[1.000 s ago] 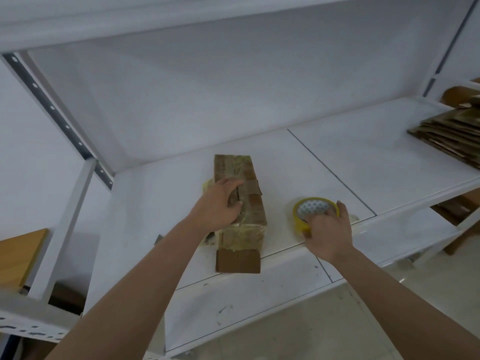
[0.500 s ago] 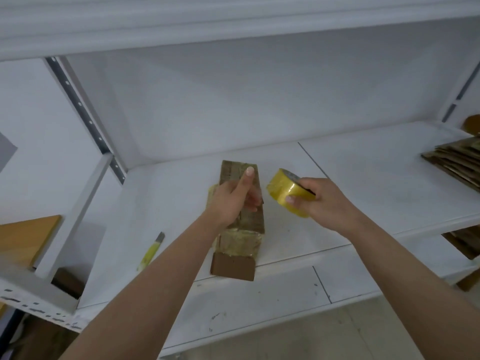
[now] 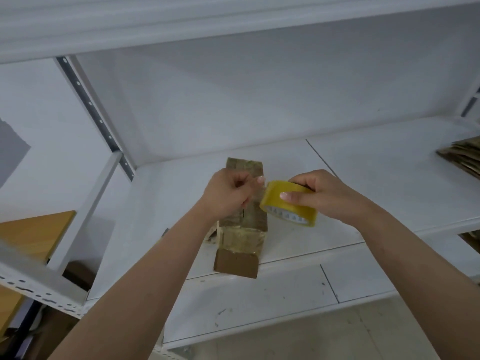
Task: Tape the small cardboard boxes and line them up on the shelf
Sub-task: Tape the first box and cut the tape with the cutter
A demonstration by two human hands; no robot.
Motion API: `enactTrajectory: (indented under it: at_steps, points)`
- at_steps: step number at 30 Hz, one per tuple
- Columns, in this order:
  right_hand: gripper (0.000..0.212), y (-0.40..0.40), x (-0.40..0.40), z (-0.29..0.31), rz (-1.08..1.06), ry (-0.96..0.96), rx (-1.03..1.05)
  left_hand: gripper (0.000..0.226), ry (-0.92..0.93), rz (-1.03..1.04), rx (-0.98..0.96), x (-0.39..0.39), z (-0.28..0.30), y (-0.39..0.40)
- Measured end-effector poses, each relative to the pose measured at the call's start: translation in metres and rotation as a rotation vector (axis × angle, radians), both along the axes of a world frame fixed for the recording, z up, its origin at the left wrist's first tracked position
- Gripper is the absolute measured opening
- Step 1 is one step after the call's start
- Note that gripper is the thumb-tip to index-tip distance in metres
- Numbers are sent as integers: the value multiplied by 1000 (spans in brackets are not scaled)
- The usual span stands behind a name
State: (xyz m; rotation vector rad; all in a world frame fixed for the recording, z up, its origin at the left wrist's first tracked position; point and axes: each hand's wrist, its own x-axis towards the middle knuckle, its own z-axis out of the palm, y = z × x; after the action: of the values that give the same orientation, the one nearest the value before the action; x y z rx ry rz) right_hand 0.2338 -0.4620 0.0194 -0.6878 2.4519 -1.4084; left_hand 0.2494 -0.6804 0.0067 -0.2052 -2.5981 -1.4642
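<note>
— Yellow tape roll (image 3: 289, 203) is in my right hand (image 3: 330, 196), thumb curled across its outer band and the other fingers wrapped over the top edge. It hangs tilted above the shelf (image 3: 376, 193), its white core facing down toward me.

— And the left hand?

— My left hand (image 3: 228, 194) sits at nine o'clock from the roll, just beside it, fingers curled in with thumb and forefinger pinched together. I think it pinches the clear tape end, but the strip is too faint for me to be sure.

— Where are the boxes?

— Directly under both hands: a row of small cardboard boxes (image 3: 242, 229) running from twelve to six o'clock, glossy with tape on top. The nearest brown end overhangs the front edge of the upper board. Whether my hands touch the row I cannot tell.

— Anything else?

— At three o'clock, well apart, a stack of flattened cardboard (image 3: 462, 159) lies at the shelf's far right. At nine o'clock, past the white upright, a wooden panel (image 3: 33, 235) shows.
</note>
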Motion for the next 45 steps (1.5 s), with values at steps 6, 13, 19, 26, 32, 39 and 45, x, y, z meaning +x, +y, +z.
enactTrajectory:
  at_steps: [6, 13, 19, 26, 32, 39, 45]
  points:
    - [63, -1, -8, 9, -74, -100, -151, 57, 107, 125, -143, 6, 5, -12]
    - [58, 9, -11, -18, -116, -163, 152, 56, 78, 309, -307, 30, -24, -61]
    - [76, 4, -13, -62, -187, -108, 324, 52, 30, 406, -382, 46, -59, -82]
    - [77, -4, -18, -71, -213, -65, 399, 51, 40, 414, -379, 39, -66, -86]
    - [65, -9, -16, -90, -221, -36, 590, 58, -90, 403, -331, 38, -94, -85]
    - [65, -28, -20, -100, -215, 59, 722, 55, -236, 378, 16, 43, -126, -82]
    - [65, -41, -23, -103, -190, 88, 775, 57, -483, 455, 469, 46, -147, -54]
